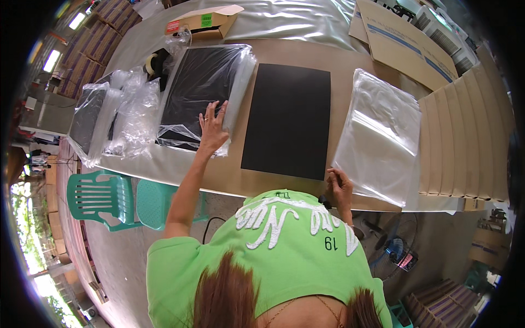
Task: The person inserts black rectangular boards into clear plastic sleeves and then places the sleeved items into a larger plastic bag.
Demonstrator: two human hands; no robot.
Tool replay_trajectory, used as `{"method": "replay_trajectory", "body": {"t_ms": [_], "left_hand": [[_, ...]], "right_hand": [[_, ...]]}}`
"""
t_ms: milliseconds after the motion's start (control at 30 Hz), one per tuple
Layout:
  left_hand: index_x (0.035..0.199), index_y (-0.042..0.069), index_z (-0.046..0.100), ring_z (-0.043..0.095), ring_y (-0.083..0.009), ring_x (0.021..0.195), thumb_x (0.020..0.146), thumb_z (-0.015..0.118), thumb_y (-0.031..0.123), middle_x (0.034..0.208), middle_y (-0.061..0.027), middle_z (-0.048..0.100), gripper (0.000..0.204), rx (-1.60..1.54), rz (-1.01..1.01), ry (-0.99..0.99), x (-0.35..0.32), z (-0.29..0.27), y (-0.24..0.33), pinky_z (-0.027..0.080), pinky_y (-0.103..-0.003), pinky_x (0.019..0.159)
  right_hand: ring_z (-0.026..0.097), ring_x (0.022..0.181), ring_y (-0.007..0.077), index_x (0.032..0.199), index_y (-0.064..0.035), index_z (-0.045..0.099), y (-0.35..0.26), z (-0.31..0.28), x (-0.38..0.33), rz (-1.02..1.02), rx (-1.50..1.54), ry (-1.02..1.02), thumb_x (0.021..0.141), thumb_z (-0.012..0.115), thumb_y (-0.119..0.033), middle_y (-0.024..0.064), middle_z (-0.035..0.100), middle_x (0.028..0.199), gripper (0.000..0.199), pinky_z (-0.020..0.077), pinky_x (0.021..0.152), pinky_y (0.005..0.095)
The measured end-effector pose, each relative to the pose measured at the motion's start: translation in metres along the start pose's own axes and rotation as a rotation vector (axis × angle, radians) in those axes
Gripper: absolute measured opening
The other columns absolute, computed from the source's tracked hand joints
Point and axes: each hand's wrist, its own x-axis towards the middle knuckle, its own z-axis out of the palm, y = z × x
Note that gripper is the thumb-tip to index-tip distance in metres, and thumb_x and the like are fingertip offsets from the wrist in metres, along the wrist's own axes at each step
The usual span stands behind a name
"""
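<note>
My left hand (214,127) lies flat, fingers spread, on the lower right part of a stack of black sheets in clear plastic sleeves (201,82). In front of me, a bare black sheet (287,120) lies flat on brown cardboard. My right hand (340,187) is at the table's near edge, between the sheet's lower right corner and a pile of clear plastic bags (380,131). Its fingers are curled together; whether anything thin is between them is hidden.
More plastic-wrapped black sheets (87,117) and crumpled clear plastic (134,117) lie at the left, beside a tape dispenser (157,65). An open carton (210,23) stands at the back. Folded cardboard (465,131) lines the right side. Green chairs (104,197) and a fan (395,247) stand below the table.
</note>
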Motion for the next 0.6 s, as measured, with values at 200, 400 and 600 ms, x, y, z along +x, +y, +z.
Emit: {"method": "replay_trajectory", "body": {"t_ms": [200, 400, 600], "left_hand": [[0.14, 0.015, 0.031, 0.018, -0.0295, 0.136, 0.075, 0.056, 0.01, 0.141, -0.0095, 0.026, 0.07, -0.178, 0.062, 0.014, -0.011, 0.006, -0.016, 0.011, -0.056, 0.107], [0.14, 0.018, 0.031, 0.021, -0.0263, 0.135, 0.08, 0.056, 0.015, 0.141, -0.0069, 0.027, 0.066, -0.113, 0.09, 0.059, -0.027, 0.008, -0.03, 0.013, -0.053, 0.108], [0.138, 0.02, 0.035, 0.025, -0.0307, 0.132, 0.081, 0.06, 0.041, 0.139, -0.0091, 0.031, 0.065, -0.169, 0.249, 0.044, -0.027, -0.014, 0.037, 0.017, -0.051, 0.108]], "right_hand": [[0.05, 0.053, 0.0048, 0.097, -0.0038, 0.063, 0.003, -0.002, 0.0, 0.066, 0.026, -0.002, 0.089, 0.057, -0.007, -0.0007, 0.055, 0.066, 0.011, 0.0391, 0.048, 0.0197], [0.049, 0.056, 0.0047, 0.096, -0.0034, 0.064, 0.001, 0.0, 0.001, 0.107, 0.086, 0.004, 0.089, 0.056, -0.006, -0.0011, 0.055, 0.067, 0.011, 0.0395, 0.049, 0.0208], [0.049, 0.061, 0.0073, 0.096, -0.0033, 0.065, -0.029, -0.025, 0.03, -0.058, -0.296, 0.291, 0.09, 0.055, -0.014, 0.0006, 0.058, 0.07, 0.016, 0.0384, 0.057, 0.022]]}}
